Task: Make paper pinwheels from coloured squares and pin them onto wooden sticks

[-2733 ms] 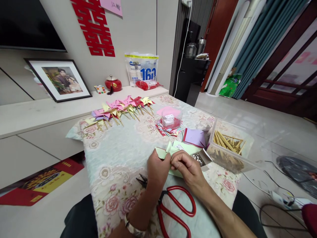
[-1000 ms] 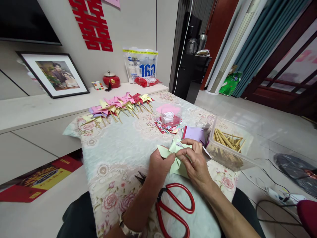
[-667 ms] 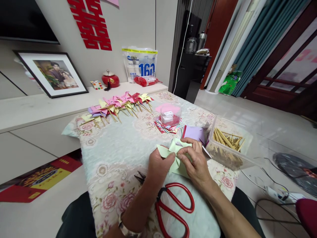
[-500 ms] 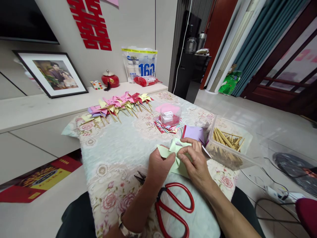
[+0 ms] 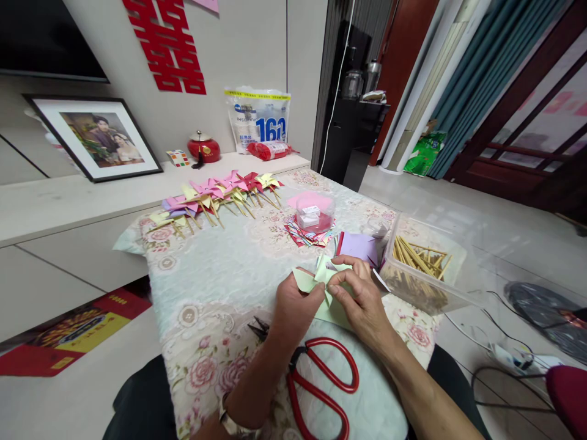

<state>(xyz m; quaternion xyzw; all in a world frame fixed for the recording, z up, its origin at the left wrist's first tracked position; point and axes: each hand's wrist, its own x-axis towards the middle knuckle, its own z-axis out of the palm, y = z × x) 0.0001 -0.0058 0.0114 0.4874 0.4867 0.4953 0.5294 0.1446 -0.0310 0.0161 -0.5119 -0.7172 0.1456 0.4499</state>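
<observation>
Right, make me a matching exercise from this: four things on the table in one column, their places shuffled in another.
Things
1. Pale green paper
2. Red-handled scissors
3. Wooden sticks
4. Pinwheels

Places
A. Inside the clear plastic box
B. Near the white ledge
C. Between the left hand and right hand
D. Beneath the left forearm

Pairs: 1-C, 2-D, 3-A, 4-B

The green paper [image 5: 305, 281] looks matt, the scissor handles [image 5: 321, 398] glossy, the box [image 5: 454, 300] clear plastic.

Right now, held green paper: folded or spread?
Folded: the green paper has flaps drawn toward its middle, pinched by left hand and right hand.
</observation>
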